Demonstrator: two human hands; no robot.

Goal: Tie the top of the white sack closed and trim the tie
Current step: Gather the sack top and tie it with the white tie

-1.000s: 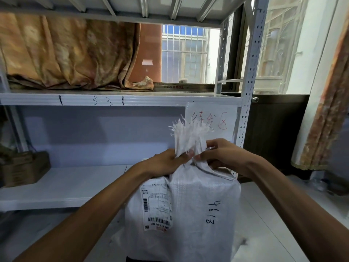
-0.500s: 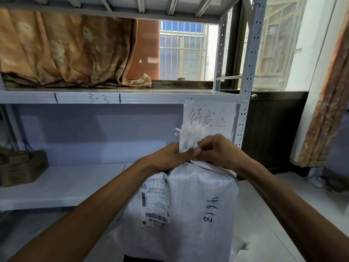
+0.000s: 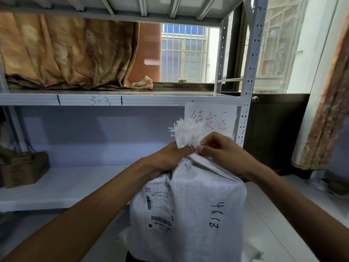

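white woven plastic sack (image 3: 188,214) stands upright before white metal shelf (image 3: 62,184), frayed gathered neck (image 3: 187,134) at top. your left hand (image 3: 168,157) in closed grip round neck; your right hand (image 3: 222,150) pinches fabric beside it. step judged: bunching neck, tie not seen. next move calls for tie wrapped below fray, left grip firm. against one second earlier: neck bunched tighter, fray shorter above your hands.

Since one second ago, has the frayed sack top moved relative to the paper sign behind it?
Yes. The frayed sack top has dropped lower against the paper sign, bunched shorter.
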